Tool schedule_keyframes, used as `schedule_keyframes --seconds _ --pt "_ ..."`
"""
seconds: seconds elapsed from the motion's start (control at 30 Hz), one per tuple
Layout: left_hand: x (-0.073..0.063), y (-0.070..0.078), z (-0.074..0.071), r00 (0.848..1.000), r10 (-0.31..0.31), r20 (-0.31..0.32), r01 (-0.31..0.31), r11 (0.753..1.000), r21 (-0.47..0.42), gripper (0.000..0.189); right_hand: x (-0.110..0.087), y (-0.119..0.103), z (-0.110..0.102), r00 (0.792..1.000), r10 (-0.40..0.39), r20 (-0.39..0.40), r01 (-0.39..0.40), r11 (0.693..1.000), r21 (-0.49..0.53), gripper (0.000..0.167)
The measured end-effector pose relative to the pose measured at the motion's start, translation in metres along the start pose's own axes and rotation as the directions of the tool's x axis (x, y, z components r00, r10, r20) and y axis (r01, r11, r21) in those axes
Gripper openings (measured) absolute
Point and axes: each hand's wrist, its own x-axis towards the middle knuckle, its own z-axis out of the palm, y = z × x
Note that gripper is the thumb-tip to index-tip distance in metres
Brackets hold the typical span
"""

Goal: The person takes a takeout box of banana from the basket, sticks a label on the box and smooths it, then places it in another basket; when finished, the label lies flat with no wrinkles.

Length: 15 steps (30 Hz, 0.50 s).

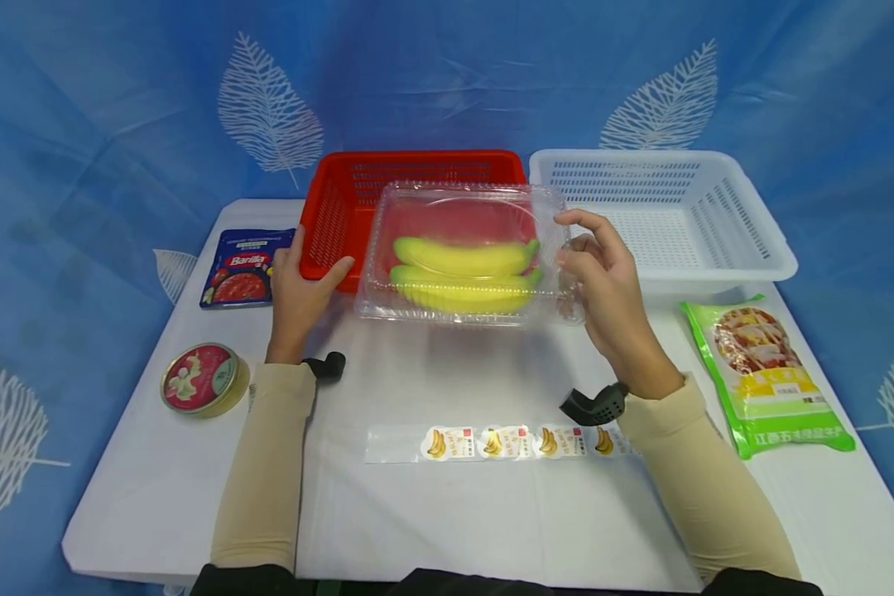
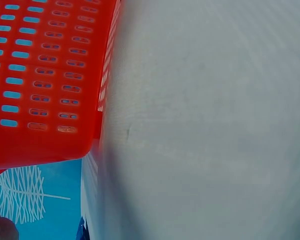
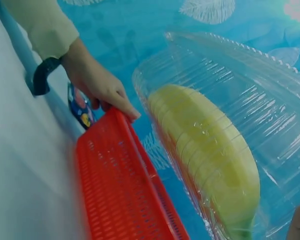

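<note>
My left hand (image 1: 300, 291) grips the front left corner of a red plastic basket (image 1: 329, 211), its thumb over the rim in the right wrist view. The fingers of my right hand (image 1: 605, 290) pinch the right end of a clear plastic clamshell box (image 1: 454, 217). Inside that box lie two yellow bananas (image 1: 462, 258), seen through the plastic. The box is held up, tilted, in front of the red basket and overlaps it in the head view. In the left wrist view, the basket's slotted wall (image 2: 45, 75) fills the upper left.
A white basket (image 1: 715, 263) stands right of the red one. A blue Barilla pouch (image 1: 246, 269) and a round tin (image 1: 203, 381) lie on the left. Rightward lies a green food bag (image 1: 771, 372). A strip of banana labels (image 1: 447, 444) lies at the front of the white table (image 1: 447, 521).
</note>
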Motion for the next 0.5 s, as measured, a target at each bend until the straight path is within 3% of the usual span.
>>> schedule_keyframes --seconds 0.23,0.5 --pt "0.001 0.001 0.000 1.000 0.000 -0.001 0.000 1.000 0.003 0.102 -0.025 0.005 -0.016 0.999 0.002 0.034 -0.004 0.999 0.046 0.041" --pt "0.001 0.002 0.001 1.000 -0.005 0.005 0.005 1.000 -0.003 0.101 -0.045 0.020 -0.032 0.999 -0.003 0.034 0.002 1.000 0.029 0.043"
